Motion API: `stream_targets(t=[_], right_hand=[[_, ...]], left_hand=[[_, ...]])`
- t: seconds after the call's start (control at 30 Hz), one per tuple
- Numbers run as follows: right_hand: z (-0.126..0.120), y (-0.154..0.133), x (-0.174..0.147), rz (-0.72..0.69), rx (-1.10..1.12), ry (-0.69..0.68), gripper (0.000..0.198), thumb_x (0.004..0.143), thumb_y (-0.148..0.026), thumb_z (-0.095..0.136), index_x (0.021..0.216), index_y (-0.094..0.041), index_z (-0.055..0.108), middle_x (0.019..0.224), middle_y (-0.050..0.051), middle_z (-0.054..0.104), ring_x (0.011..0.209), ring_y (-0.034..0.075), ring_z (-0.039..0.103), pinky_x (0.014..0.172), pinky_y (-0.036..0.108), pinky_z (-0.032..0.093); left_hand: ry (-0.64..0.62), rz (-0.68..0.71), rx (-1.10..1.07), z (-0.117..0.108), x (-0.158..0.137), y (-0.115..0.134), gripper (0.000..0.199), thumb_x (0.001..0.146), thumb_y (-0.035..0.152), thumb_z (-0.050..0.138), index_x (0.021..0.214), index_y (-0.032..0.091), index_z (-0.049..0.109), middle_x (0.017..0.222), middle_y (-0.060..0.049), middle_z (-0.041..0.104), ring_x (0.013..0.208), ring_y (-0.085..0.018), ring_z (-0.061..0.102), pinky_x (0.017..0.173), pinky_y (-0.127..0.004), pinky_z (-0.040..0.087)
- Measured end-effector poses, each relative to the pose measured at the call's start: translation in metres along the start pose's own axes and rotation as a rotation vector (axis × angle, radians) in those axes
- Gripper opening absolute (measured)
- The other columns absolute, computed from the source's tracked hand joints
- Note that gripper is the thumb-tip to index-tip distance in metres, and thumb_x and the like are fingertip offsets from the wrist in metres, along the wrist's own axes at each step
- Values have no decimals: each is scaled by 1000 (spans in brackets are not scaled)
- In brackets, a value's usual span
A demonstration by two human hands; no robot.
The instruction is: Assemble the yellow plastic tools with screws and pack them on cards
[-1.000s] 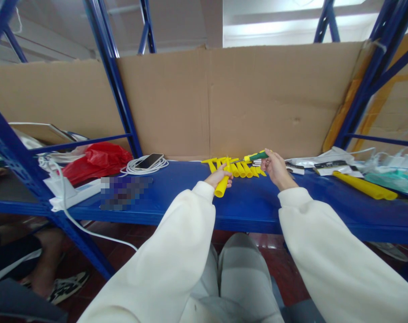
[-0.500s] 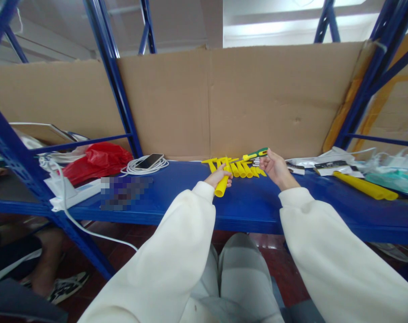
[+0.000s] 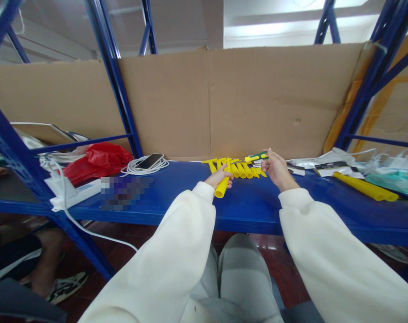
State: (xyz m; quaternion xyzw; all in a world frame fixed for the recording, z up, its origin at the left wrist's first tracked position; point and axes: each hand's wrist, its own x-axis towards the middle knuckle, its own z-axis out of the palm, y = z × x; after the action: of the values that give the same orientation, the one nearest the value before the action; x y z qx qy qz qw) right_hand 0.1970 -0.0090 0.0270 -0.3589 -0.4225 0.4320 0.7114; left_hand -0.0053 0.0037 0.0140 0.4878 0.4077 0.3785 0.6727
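Wrapped around a yellow tube point(image 3: 220, 190), my left hand point(image 3: 217, 176) holds it tilted above the blue shelf, its open round end toward me. My right hand point(image 3: 276, 168) grips the end of a green and yellow screwdriver point(image 3: 256, 157) between its fingers. The screwdriver's shaft points left at the upper part of the held tube; whether the tip touches it I cannot tell. Behind my hands, several more yellow tube pieces point(image 3: 247, 170) lie in a row on the shelf.
A phone point(image 3: 150, 161) rests on a coiled white cable point(image 3: 131, 167). A red plastic bag point(image 3: 99, 162) and a white power strip point(image 3: 77, 196) are at left. Long yellow tubes point(image 3: 365, 186) lie at right. A cardboard sheet point(image 3: 257, 98) stands behind. Another person's leg point(image 3: 49, 260) shows at lower left.
The screwdriver has swung slightly, its handle now more level and a little lower. My left hand and the tube are almost unmoved.
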Motion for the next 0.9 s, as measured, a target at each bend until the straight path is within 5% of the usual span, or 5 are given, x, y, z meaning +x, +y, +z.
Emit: stream_targets(t=[0.17, 0.53, 0.9], right_hand=[[0, -3, 0, 50, 63, -64, 16, 93, -33, 68, 86, -23, 57, 56, -4, 66, 43, 10, 58, 45, 17, 47], [-10, 12, 14, -121, -55, -26, 46, 67, -53, 88, 73, -21, 55, 48, -6, 57, 39, 7, 51, 40, 15, 40], [-5, 1, 7, -10, -27, -86, 31, 83, -36, 76, 75, -22, 50, 53, -2, 65, 41, 9, 54, 42, 17, 43]], left_hand=[[7, 1, -8, 0, 0, 0, 85, 89, 2, 46, 161, 31, 14, 70, 5, 48, 45, -8, 41, 45, -17, 34], [7, -11, 3, -1, 1, 2, 85, 88, 1, 48, 161, 31, 14, 69, 5, 49, 44, -7, 42, 46, -17, 36], [-43, -4, -12, -8, 8, -1, 90, 86, 3, 53, 160, 30, 11, 70, 6, 50, 43, -7, 42, 47, -18, 36]])
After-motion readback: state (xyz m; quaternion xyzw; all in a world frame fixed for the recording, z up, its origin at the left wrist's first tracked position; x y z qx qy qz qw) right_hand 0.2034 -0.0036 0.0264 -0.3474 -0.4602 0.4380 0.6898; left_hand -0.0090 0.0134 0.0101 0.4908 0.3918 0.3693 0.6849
